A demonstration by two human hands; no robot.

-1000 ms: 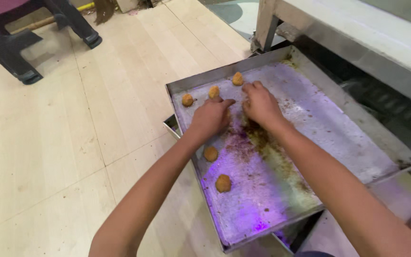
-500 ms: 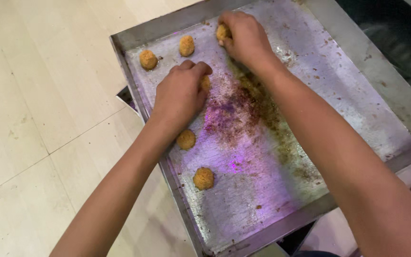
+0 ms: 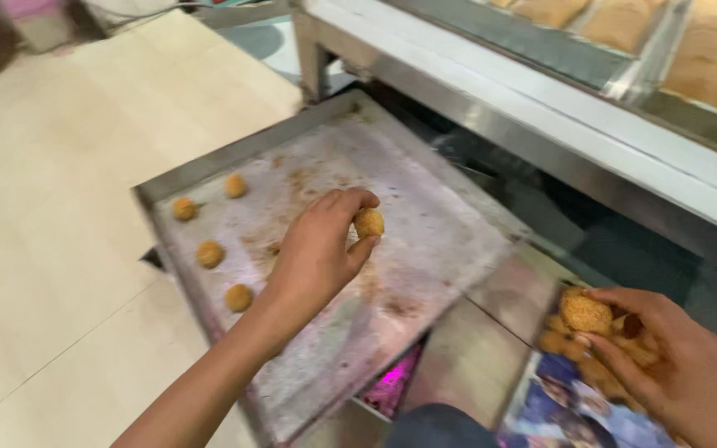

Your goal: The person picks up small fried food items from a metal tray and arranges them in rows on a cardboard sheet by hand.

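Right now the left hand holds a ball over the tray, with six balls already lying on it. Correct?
Not quite. The head view shows four balls lying on the tray, not six. The left hand does hold a ball over it.

— What was cut off?
— The right hand (image 3: 678,369) ran past the bottom edge, and so did the printed paper sheet (image 3: 578,411) under the heap of golden-brown fried balls (image 3: 595,344).
— And the top right?
— Tan lumps behind the steel rail (image 3: 541,124), too blurred to identify.

Four balls (image 3: 209,253) on tray's (image 3: 458,241) left part, counter (image 3: 541,108) behind tray
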